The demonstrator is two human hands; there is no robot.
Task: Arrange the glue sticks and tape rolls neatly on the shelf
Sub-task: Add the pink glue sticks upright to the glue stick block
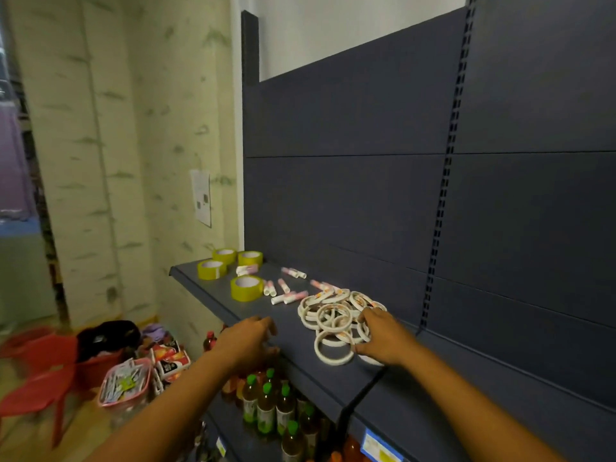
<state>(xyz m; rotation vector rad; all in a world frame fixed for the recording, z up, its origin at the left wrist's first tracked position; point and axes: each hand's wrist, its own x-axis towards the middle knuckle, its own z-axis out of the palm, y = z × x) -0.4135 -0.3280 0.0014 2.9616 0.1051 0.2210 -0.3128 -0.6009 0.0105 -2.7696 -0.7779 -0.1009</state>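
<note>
Both hands [248, 341] [383, 338] forward — fingers relaxed.

The shelf [213, 295] is dark grey-blue. Four tape rolls [247, 288] are yellow; the thin rolls [334, 320] are white. The glue sticks [289, 297] are white and pink.

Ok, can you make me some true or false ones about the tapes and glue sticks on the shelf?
1. There are four yellow tape rolls at the left end of the shelf. True.
2. The glue sticks all stand upright in a row. False: they lie scattered on their sides.
3. The right hand rests on the pile of white tape rolls. True.
4. The left hand holds a yellow tape roll. False: it holds nothing and is at the shelf's front edge.
5. The white tape rolls are stacked in a tidy tower. False: they lie in a loose, overlapping heap.
</note>
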